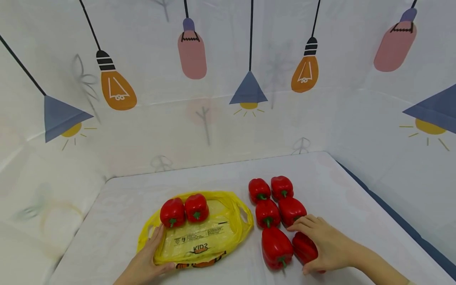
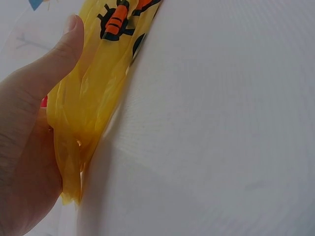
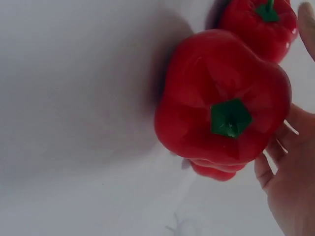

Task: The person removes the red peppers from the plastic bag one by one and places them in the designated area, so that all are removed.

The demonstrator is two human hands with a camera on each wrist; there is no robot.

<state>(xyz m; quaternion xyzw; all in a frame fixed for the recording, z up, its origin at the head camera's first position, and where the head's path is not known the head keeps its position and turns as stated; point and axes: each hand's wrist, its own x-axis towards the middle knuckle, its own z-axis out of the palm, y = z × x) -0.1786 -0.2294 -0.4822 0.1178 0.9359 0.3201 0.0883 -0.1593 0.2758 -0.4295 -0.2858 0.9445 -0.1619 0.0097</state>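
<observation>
My left hand rests at the near left edge of a yellow plastic bag that lies flat. In the left wrist view, the bag's gathered edge lies beside the thumb and palm. Two red bell peppers sit on the bag. My right hand reaches over the nearest bell pepper of the right column, fingers on its far side and thumb on its near side. In the right wrist view, the thumb looks apart from that pepper; some fingertips are hidden behind it.
Several other red bell peppers stand in two columns right of the bag, stems toward me. The white table meets a patterned cloth backdrop at the back and sides.
</observation>
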